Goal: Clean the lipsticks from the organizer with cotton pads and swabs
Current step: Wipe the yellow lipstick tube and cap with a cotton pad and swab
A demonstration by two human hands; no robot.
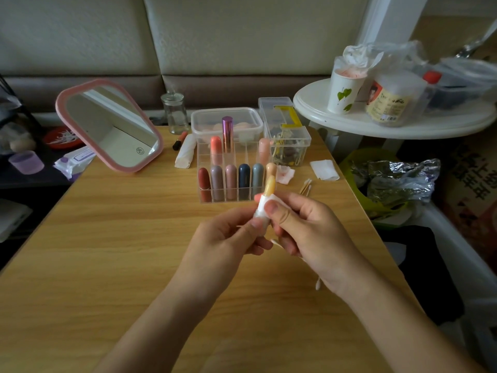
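Observation:
A clear acrylic organizer (203,197) stands mid-table with several capped lipsticks in its slots. In front of it my left hand (228,238) grips the white base of an uncapped lipstick (269,185) with a pale yellow bullet, held upright. My right hand (304,227) pinches a white cotton pad (273,198) against the lipstick's tube just under the bullet. A cotton swab (275,243) shows under my right hand's fingers. A used cotton pad (285,175), a folded clean pad (324,170) and loose swabs (306,186) lie right of the organizer.
A pink-framed mirror (110,125) leans at the back left. A glass jar (175,113), a lidded clear tub (227,122) and a clear box of swabs (287,135) stand behind the organizer. A white side table (376,122) and a green bin (384,184) are on the right.

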